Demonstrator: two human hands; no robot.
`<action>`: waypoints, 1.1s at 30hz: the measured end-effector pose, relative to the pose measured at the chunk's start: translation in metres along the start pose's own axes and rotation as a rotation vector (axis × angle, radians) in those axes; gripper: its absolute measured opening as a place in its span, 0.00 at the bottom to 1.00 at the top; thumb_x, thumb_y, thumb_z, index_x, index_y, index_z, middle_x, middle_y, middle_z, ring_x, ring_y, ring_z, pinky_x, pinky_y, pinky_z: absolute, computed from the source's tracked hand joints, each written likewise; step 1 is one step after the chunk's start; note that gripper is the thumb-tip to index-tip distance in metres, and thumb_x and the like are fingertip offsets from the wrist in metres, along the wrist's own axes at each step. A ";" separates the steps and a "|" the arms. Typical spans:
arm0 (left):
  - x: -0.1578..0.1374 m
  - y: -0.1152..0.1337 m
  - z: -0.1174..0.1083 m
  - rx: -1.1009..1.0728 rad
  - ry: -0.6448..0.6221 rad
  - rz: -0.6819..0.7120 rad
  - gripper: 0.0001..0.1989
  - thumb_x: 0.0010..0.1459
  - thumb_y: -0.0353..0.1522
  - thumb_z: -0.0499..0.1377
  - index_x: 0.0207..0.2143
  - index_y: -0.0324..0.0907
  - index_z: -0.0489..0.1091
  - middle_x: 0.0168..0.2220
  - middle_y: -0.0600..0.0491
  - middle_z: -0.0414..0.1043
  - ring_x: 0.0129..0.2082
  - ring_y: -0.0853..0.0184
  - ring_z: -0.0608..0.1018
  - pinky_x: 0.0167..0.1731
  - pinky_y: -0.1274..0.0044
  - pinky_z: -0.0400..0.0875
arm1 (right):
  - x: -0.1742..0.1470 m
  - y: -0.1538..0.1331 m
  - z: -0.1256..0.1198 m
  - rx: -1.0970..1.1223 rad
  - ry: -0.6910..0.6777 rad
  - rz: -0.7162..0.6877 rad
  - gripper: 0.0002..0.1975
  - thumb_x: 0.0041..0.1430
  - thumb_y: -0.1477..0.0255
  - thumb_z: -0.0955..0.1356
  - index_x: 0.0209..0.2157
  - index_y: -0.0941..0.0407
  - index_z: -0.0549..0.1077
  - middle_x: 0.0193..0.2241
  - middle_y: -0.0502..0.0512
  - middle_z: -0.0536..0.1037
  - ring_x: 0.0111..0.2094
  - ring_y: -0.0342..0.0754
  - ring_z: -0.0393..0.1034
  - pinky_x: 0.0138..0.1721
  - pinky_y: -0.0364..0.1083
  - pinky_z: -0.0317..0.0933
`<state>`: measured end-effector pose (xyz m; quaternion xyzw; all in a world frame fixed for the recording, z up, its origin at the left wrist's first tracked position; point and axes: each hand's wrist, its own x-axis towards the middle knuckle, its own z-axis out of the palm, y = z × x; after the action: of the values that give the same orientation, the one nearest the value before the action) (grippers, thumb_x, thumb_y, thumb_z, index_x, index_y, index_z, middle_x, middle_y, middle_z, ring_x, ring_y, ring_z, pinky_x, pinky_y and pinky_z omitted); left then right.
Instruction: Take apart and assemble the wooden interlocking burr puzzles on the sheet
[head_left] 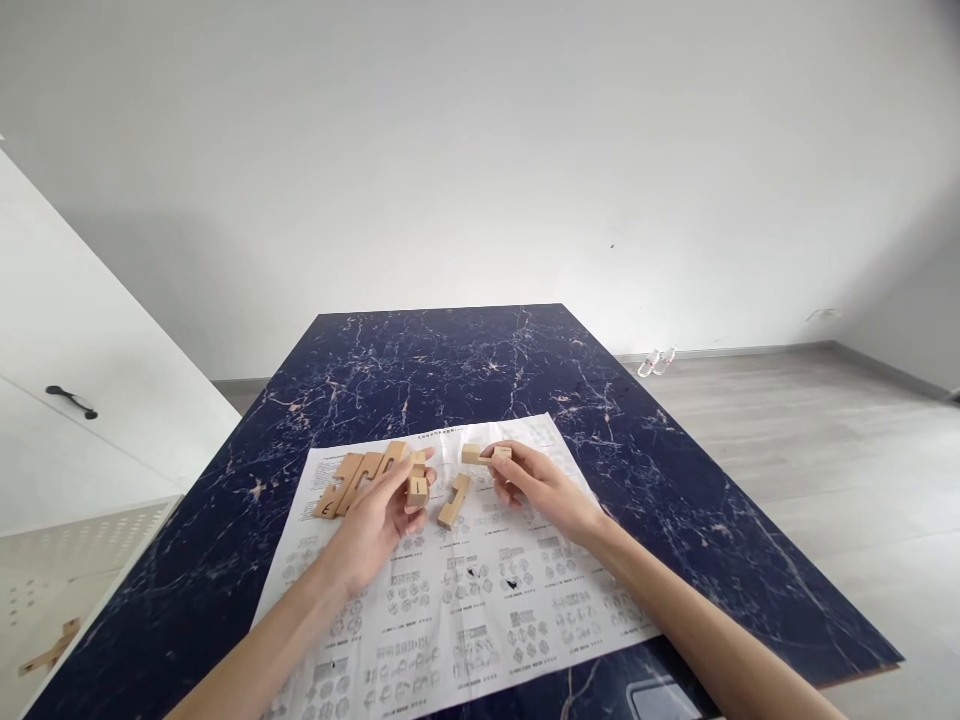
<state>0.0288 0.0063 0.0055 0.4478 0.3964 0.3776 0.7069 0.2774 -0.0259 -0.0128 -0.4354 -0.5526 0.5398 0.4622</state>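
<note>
Notched wooden puzzle pieces are spread around an instruction sheet printed with small diagrams. My left hand is closed around a light wooden puzzle piece, its square end facing me. In my right hand, fingers and thumb pinch another notched puzzle piece, which points left. Between the hands a loose puzzle piece lies on the paper. Several flatter, browner notched pieces lie side by side beyond my left hand, which partly covers them; one bears a dark letter.
The sheet lies on a dark blue marble-patterned table. A white cabinet with a black handle stands at the left, above a perforated surface holding a wooden piece. White shoes rest on the floor by the wall.
</note>
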 end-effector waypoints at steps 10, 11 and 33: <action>-0.003 -0.005 0.001 0.502 -0.133 0.019 0.24 0.68 0.54 0.62 0.51 0.46 0.77 0.42 0.49 0.76 0.34 0.66 0.72 0.38 0.71 0.71 | -0.001 0.002 0.010 0.081 -0.114 -0.051 0.24 0.71 0.44 0.67 0.48 0.51 0.68 0.39 0.54 0.81 0.30 0.47 0.78 0.29 0.46 0.68; -0.004 -0.006 0.002 0.540 -0.146 0.035 0.24 0.69 0.54 0.60 0.52 0.46 0.77 0.42 0.49 0.77 0.34 0.65 0.73 0.38 0.70 0.71 | -0.001 0.003 0.010 0.072 -0.111 -0.066 0.24 0.71 0.44 0.67 0.48 0.51 0.68 0.38 0.53 0.81 0.31 0.47 0.78 0.29 0.47 0.68; -0.016 -0.015 0.019 0.460 -0.227 0.116 0.28 0.71 0.48 0.62 0.65 0.50 0.58 0.39 0.55 0.75 0.39 0.63 0.79 0.39 0.71 0.74 | -0.009 0.007 0.029 -0.268 0.136 -0.299 0.10 0.70 0.60 0.72 0.41 0.51 0.75 0.38 0.54 0.78 0.36 0.50 0.73 0.39 0.51 0.69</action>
<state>0.0425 -0.0189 0.0007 0.6582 0.3637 0.2649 0.6035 0.2504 -0.0405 -0.0196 -0.4415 -0.6456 0.3563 0.5112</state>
